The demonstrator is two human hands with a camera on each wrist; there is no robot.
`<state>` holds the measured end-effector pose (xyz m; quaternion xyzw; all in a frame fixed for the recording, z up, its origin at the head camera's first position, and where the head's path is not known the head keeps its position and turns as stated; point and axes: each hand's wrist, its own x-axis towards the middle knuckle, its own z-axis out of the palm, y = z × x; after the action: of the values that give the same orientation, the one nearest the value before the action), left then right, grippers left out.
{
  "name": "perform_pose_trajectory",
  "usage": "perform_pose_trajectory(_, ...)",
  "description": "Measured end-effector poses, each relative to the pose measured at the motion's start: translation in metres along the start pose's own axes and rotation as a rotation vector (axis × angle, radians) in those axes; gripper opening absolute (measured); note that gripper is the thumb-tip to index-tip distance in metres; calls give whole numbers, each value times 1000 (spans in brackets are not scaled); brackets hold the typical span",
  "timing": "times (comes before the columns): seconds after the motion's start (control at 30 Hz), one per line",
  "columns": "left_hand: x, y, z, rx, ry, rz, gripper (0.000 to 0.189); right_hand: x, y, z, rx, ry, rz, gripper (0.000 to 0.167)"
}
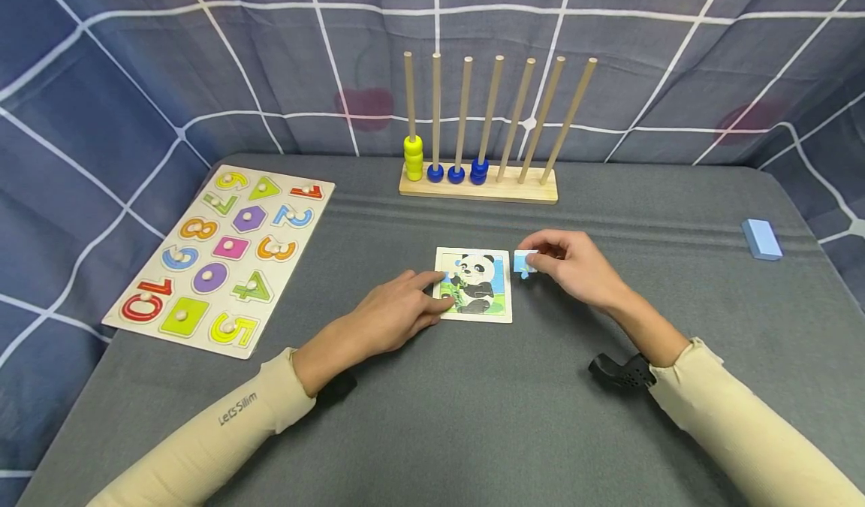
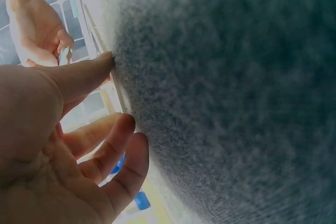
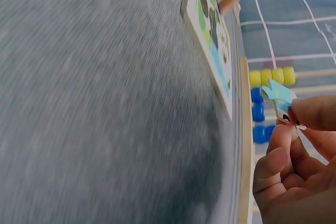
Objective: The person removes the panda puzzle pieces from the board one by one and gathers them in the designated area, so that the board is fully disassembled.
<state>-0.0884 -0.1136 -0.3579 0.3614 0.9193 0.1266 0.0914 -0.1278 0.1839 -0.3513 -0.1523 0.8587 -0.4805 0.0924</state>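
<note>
From here, the number board (image 1: 287, 181) lies furthest left, flat on the grey cloth, its shapes and numbers sitting in it. Next comes the left hand (image 1: 395, 312), its fingers extended, with thumb and forefinger spread apart and resting on the left side of the panda puzzle (image 1: 486, 318). Behind the puzzle stands the bead rack (image 1: 480, 190), with yellow and blue beads on some of its pegs. The puzzle lies flat between the two hands; it looks light and stiff, likely to slide on cloth, so I'd steady it by its pale frame. Just off its right side is the puzzle piece (image 1: 522, 261), pinched between the thumb and fingers of the right hand (image 1: 574, 267). I'd judge that piece thin, light and rigid, a bit slick on its printed face, its narrow tab the part most easily damaged; best taken by opposite edges, clear of the tab. Furthest right, well apart, lies a blue block (image 1: 761, 239).
</note>
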Motion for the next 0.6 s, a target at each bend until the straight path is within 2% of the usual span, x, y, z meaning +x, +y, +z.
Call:
perform_pose_trajectory(0.43,0,-1,0,-8,13,14,30,-15,20,-21,-56,3,63,17)
perform_pose_trajectory(0.6,0,0,0,-14,15,15,29,-15,25,-21,-180,4,51,15)
